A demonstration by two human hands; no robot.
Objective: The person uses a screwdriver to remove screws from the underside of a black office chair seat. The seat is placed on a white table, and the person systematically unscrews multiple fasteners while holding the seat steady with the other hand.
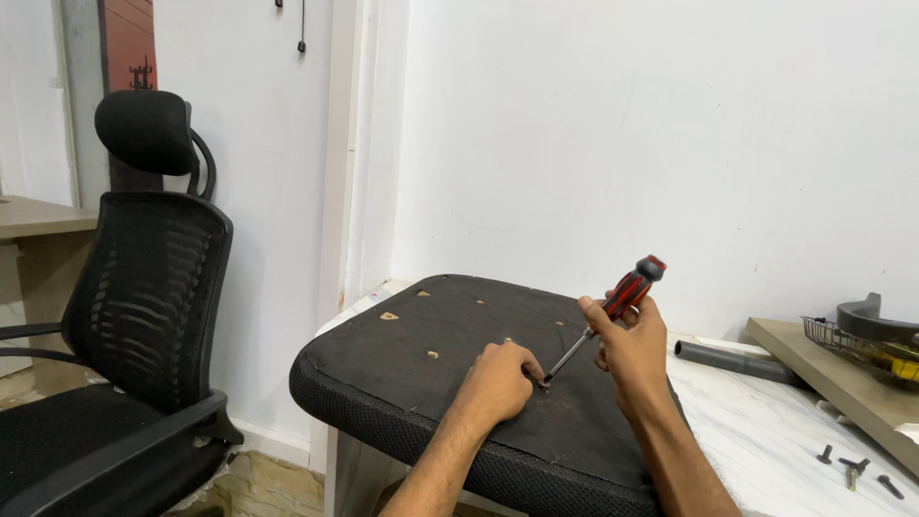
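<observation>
Now screwdriver (613,311) in right hand (632,349); tip beside left fingers (529,369).

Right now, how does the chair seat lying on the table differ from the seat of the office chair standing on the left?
The seat on the table lies upside down, its flat black underside with small holes showing; the office chair stands upright and whole, with backrest, headrest and armrests. The left hand and a screwdriver held by the right hand touch the first; nothing touches the second. Both are black.

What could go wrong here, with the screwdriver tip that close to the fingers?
1. The left hand steadies the fastener at the screwdriver tip; a slip from the right hand could jab the fingers.
2. The seat cushion overhangs the table edge and might shift under pressure.
</observation>
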